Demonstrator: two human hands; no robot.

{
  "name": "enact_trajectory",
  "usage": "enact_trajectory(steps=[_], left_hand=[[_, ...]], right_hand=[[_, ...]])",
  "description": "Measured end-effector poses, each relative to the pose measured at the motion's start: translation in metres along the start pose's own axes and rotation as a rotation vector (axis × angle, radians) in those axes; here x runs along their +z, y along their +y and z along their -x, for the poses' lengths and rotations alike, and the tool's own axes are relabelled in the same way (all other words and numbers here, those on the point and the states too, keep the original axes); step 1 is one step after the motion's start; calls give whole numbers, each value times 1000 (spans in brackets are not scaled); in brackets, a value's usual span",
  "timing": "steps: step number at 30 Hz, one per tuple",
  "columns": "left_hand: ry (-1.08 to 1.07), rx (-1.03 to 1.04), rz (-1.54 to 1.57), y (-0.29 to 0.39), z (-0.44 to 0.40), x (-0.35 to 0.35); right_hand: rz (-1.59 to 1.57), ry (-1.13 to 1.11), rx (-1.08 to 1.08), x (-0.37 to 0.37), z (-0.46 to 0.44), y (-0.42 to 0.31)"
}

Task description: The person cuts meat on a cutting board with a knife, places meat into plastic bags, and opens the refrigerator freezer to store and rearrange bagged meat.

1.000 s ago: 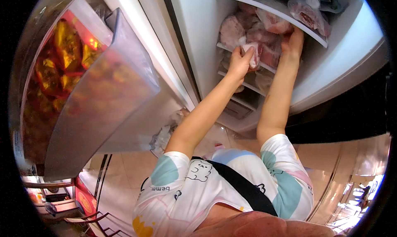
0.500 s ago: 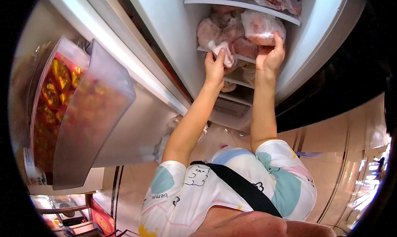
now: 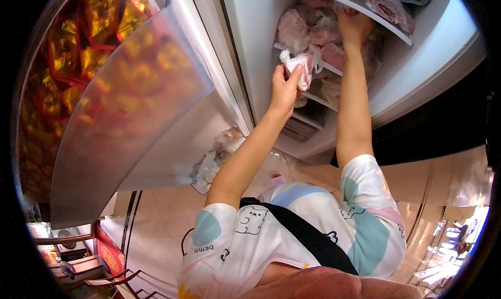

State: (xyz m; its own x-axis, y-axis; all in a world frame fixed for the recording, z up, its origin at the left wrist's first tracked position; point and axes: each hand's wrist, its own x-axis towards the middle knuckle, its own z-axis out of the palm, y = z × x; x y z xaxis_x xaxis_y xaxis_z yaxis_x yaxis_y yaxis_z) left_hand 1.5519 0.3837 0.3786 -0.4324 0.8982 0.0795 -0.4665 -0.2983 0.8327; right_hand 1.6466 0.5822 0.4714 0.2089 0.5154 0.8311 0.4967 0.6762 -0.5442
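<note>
"Taking stock, how far along do things stand in the open freezer (image 3: 436,41)?"

"Item: one small packet (image 3: 302,72), drawn forward of the stack and held in front of the shelves. Item: several bagged meat pieces (image 3: 292,32), lying within the compartment behind it. One piece in hand, then; the others seen there are shelved."

"Left hand (image 3: 283,93), condition?"

"Closed in a pinch on the small packet, thumb across its near face. Contents pink and pale, roughly wedge-shaped; wrapping thin, white, creased, with a bunched tuft at the upper end."

"Right hand (image 3: 355,29)?"

"Reached deep under the upper shelf (image 3: 360,9), beside the bagged pieces. Its fingertips are lost in shadow, so whether they grip something or lie open I cannot tell."

"Materials of the stack?"

"Clear film, cloudy and wrinkled, over rounded, dull-pink lumps; one squarer, redder block low among them. On the upper shelf, one further bag (image 3: 386,8), reddish meat marbled with white, film gathered into a knot."

"Surroundings?"

"Upper shelf: pale front edge, gently curved by the lens. Door bin (image 3: 141,111): smoky translucent plastic, smooth, broad-faced, with glossy red-and-gold packs (image 3: 102,17) inside. Floor, near the door: crumpled plastic bags (image 3: 209,168), whitish and loose."
</note>
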Motion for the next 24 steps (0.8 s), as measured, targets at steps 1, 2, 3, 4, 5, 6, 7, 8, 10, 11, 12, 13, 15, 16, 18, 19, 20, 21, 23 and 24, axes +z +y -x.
enact_trajectory(steps=[1, 2, 3, 4, 5, 6, 7, 8, 10, 11, 12, 13, 15, 16, 18, 19, 20, 21, 23, 24], left_hand=[[-28, 15, -14, 1, 2, 0], [-27, 2, -17, 1, -1, 1], [-7, -13, -20, -4, -6, 0], [18, -33, -23, -15, -13, -6], [35, -67, -64, -15, -16, -9], [66, -81, -107, -14, -17, -11], [92, -89, -149, 0, -16, -5], [88, -78, -161, 14, -14, -5], [67, -7, -145, 15, -12, -21], [94, -9, -168, 27, -9, -20], [85, 3, -168, 34, -11, -26], [72, 18, -169, 42, -8, -24], [82, 21, -168, 46, -10, -21], [84, 56, -144, 48, -13, -14], [49, 53, -138, 60, -3, -11], [54, 54, -135, 61, 1, -14], [53, 61, -128, 60, 3, -14], [51, 70, -123, 60, 4, -14], [46, 67, -113, 61, 10, -18], [52, 60, -110, 62, 15, -20]], right_hand=[[115, -20, -98, 8, -5, 12], [228, -29, -199, 17, -10, 24], [325, -52, -362, 28, -7, 41], [418, -85, -524, 37, 4, 63], [529, -183, -467, 36, 6, 59], [539, -213, -447, 30, 10, 56], [528, -258, -386, 24, 9, 49], [511, -295, -328, 24, 6, 43], [520, -269, -472, 23, 14, 45], [528, -269, -472, 9, 9, 24], [449, -486, -451, 4, 8, 6], [365, -697, -426, -8, 7, -9], [91, -917, -319, -6, 13, -11], [353, -1177, -289, 0, 12, -16], [630, -1427, -263, -4, 18, -34], [586, -1378, -300, -4, 20, -37], [542, -1329, -344, -4, 24, -35], [506, -1286, -388, -5, 27, -34], [452, -1212, -453, -2, 31, -27], [421, -1173, -482, -1, 31, -24]])
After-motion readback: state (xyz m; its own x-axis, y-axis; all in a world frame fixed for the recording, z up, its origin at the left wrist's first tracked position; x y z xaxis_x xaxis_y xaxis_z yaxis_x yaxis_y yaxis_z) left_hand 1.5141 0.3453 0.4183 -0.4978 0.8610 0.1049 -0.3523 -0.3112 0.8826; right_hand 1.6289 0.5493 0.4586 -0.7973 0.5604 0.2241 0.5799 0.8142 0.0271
